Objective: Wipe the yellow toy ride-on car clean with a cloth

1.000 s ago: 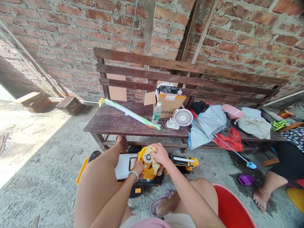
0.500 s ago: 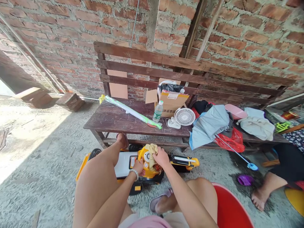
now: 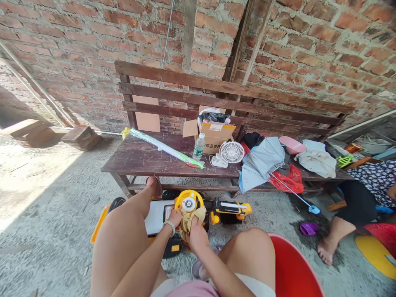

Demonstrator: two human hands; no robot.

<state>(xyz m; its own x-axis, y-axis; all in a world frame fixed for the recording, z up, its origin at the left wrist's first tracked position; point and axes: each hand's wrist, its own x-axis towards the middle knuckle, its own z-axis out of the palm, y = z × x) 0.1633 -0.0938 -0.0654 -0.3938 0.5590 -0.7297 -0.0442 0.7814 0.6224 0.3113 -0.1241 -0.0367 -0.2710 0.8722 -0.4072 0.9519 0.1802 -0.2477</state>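
Observation:
My right hand (image 3: pixel 198 236) is closed around a crumpled yellowish cloth (image 3: pixel 188 225), holding it against the near side of a yellow ride-on toy vehicle. The vehicle's yellow steering wheel (image 3: pixel 189 194), with a white and grey hub, lies just beyond the cloth. At the near-left rim of the wheel, my left hand (image 3: pixel 175 218) is closed, a beaded bracelet on its wrist; its fingertips are partly hidden beside the cloth. Left of the wheel is the toy's light grey seat (image 3: pixel 154 216). A yellow and black arm (image 3: pixel 232 206) reaches out to the right.
Behind the toy runs a wooden bench (image 3: pixel 145 159) holding a bottle (image 3: pixel 199 147), a white fan (image 3: pixel 231 152), a cardboard box (image 3: pixel 216 134) and a grey-blue umbrella (image 3: pixel 262 159). A red tub (image 3: pixel 293 268) stands by my right knee. Another person's leg (image 3: pixel 335 237) is at far right.
My right hand has brought the cloth from the far-right side of the steering wheel toward me, uncovering the wheel. My left hand stays near the rim. The view has shifted slightly.

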